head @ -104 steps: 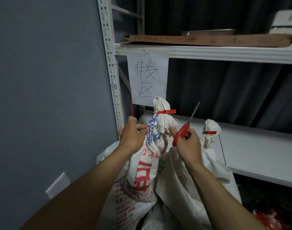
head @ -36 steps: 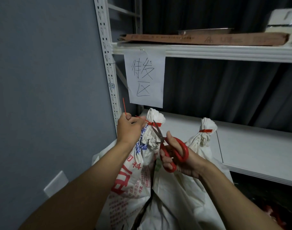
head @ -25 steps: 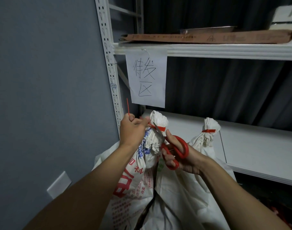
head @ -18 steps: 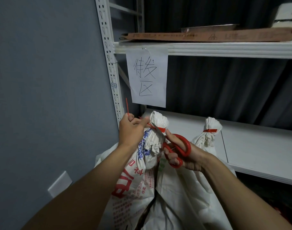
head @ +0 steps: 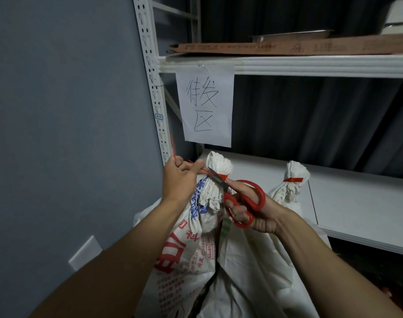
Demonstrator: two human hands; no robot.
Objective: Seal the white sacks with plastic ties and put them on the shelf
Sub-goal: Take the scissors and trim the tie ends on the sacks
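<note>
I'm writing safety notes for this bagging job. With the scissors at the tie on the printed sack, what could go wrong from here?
1. The scissors blades sit right by the left hand pinching the red tie tail; a slip could nick its fingers.
2. The blades lie against the gathered neck of the printed sack; cutting too close might snip the fabric or the tie's lock.
3. The tail is pulled taut, so the cut piece may flick away.

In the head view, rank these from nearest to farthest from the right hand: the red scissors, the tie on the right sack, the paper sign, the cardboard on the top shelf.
1. Red scissors: held in the right hand.
2. Tie on the right sack: just up and to its right.
3. Paper sign: above, hanging from the upper shelf edge.
4. Cardboard: highest, lying flat on the top shelf.
</note>
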